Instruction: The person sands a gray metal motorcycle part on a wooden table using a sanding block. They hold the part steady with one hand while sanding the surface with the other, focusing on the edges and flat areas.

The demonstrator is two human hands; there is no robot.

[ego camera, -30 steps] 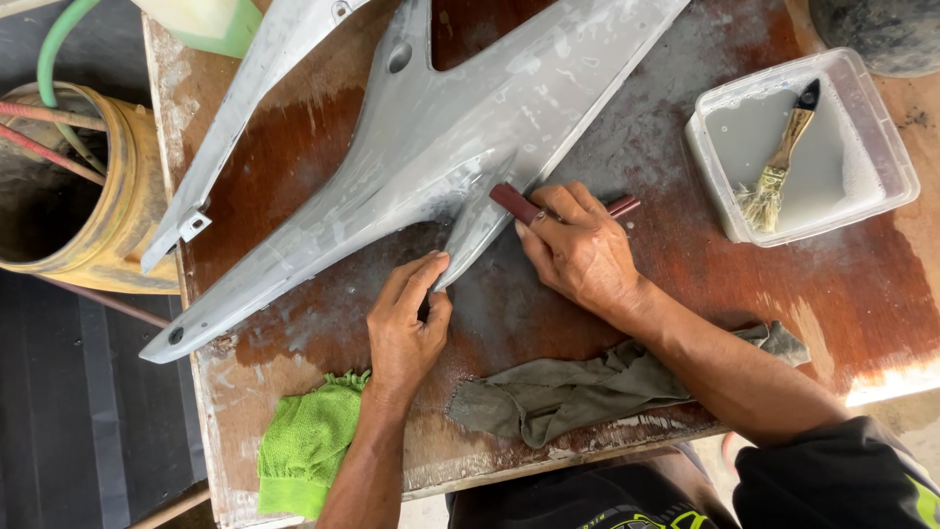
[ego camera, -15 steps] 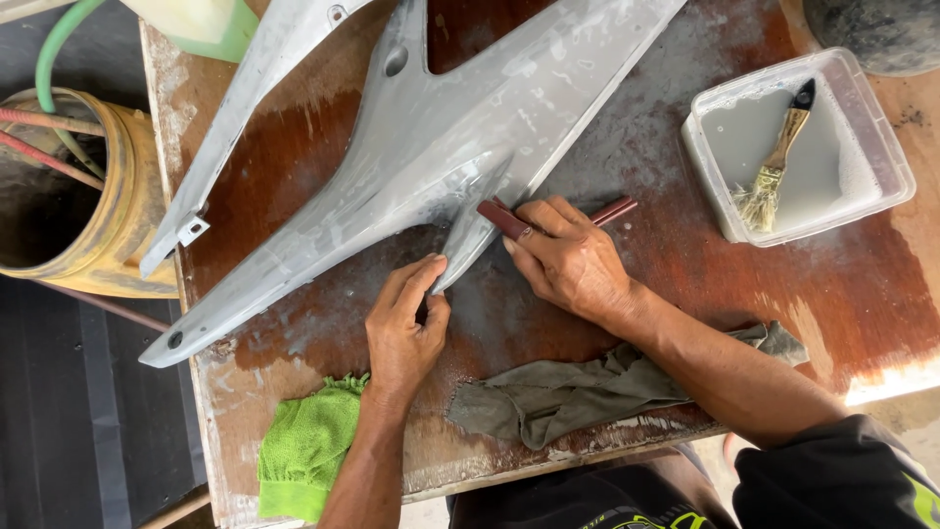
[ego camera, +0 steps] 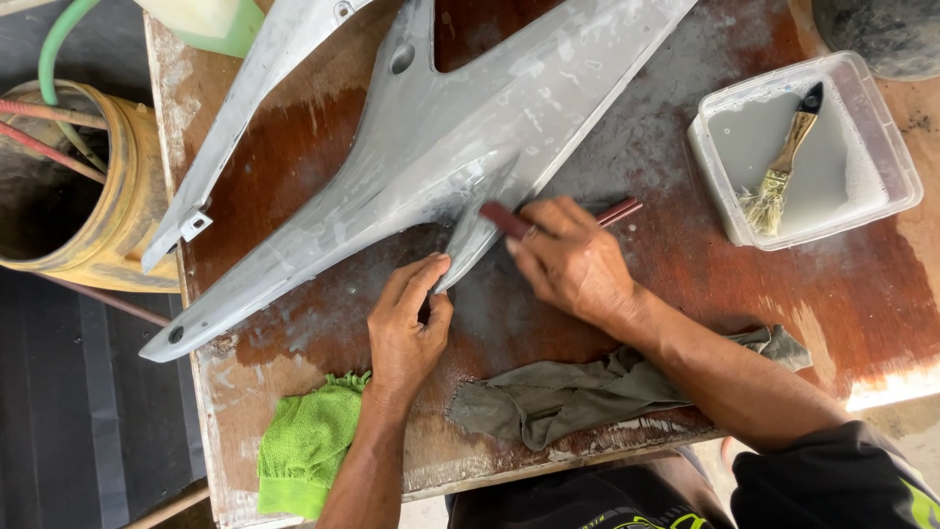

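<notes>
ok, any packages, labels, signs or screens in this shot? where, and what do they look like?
No labels, signs or screens.
Plastic tub: right side of the table, rectangular, clear-white, holding a paintbrush.
Pale green container: top left edge, only its lower part shows.
Yellow bucket: left, beside the table, round, hoses inside.

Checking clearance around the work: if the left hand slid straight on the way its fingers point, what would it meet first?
The left hand points up and slightly right; its fingertips already touch the narrow tip of the grey panel, so it would meet that first.
</notes>
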